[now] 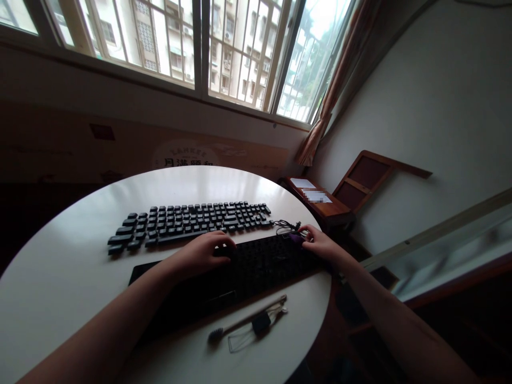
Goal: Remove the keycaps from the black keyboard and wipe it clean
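A black keyboard base (256, 266) with its keycaps off lies on the round white table (60, 266) in front of me. My left hand (206, 252) rests palm down on the base's upper left part, fingers curled onto it. My right hand (320, 242) is at the base's far right corner, fingers pinched on a small purple object (296, 238). Rows of loose black keycaps (188, 220) are laid out in keyboard order just beyond the base. A thin black cable (285, 226) lies by the right hand.
A small brush (244, 322) lies with a clear plastic bag and a black tool at the table's near edge. To the right stand a low wooden side table (320, 205) with papers and a leaning wooden frame (368, 178). Barred windows run behind.
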`<action>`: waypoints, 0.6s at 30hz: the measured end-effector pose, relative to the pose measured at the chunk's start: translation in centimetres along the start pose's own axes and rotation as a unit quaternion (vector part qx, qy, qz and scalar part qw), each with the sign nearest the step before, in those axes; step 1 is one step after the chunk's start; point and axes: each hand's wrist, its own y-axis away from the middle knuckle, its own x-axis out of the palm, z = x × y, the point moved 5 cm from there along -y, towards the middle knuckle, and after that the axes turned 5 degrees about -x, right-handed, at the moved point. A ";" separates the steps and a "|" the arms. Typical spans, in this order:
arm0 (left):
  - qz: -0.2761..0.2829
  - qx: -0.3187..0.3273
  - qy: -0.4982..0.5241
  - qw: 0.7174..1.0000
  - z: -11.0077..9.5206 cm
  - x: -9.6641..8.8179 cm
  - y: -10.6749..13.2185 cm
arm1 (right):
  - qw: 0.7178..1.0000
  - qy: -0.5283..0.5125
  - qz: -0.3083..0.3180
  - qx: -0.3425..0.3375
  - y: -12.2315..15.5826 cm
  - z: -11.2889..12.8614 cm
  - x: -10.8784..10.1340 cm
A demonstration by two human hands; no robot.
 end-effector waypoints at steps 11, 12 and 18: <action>0.001 -0.004 0.000 1.000 0.2 0.2 -0.2 | 0.998 -0.014 0.056 0.035 -0.9 -1.0 0.3; 0.002 -0.004 0.000 1.000 0.3 0.2 -0.2 | 0.996 -0.021 0.072 0.041 -0.9 -1.0 0.2; 0.001 0.001 0.010 1.000 0.4 0.2 -0.1 | 0.989 -0.050 0.132 0.041 -0.7 -0.7 -0.4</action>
